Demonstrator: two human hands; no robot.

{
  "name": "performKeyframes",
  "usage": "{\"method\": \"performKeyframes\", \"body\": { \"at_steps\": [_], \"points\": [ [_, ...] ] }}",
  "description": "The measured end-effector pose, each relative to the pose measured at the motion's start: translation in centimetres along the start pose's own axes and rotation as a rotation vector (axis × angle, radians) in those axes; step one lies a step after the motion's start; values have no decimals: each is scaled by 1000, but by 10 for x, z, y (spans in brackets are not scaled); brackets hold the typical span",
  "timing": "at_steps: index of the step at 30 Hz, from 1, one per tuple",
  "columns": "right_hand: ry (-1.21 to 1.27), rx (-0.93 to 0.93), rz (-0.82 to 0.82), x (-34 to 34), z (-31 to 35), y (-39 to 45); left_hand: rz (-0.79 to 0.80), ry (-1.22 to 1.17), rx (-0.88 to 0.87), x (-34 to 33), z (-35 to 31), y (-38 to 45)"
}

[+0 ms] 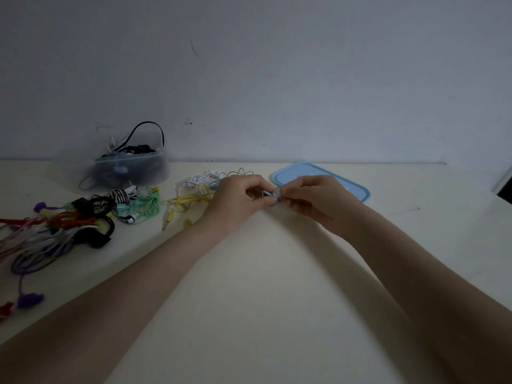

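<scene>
My left hand (240, 195) and my right hand (310, 197) meet above the cream table (263, 286), near its far edge. Between their fingertips sits a small pale-blue earphone piece with a thin cable loop (273, 194). Both hands pinch it, fingers curled round it. Most of the piece is hidden by the fingers. Thin grey cable loops (240, 172) show just behind my left hand.
A clear plastic tub (124, 170) full of dark cables stands at the back left against the wall. Yellow (188, 202), mint (148, 205) and white earphones (198, 180) lie left of my hands, a mixed colourful pile (47, 234) at far left. A blue lid (352, 184) lies behind my right hand.
</scene>
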State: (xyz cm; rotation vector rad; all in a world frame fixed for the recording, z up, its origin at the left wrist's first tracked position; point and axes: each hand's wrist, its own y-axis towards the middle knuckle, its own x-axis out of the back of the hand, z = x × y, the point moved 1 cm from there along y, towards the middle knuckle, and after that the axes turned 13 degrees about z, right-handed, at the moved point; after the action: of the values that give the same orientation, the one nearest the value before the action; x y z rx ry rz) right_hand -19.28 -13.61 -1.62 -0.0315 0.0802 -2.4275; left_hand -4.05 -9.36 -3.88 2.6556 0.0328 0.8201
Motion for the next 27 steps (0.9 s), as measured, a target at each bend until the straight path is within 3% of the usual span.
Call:
{"method": "performKeyframes", "body": {
  "at_steps": [4,12,19,27],
  "points": [
    [102,-38,37,4,0,0,-11,40,-1,-3,-1,-1],
    [-478,53,-70,9,16,5,-26,265,-66,-5,-6,-3],
    [-1024,125,-310,42,40,1,-42,264,-62,-6,-4,-2],
    [-1336,-162,-294,53,25,4,-20,427,-203,-10,-3,-2]
  ]
}}
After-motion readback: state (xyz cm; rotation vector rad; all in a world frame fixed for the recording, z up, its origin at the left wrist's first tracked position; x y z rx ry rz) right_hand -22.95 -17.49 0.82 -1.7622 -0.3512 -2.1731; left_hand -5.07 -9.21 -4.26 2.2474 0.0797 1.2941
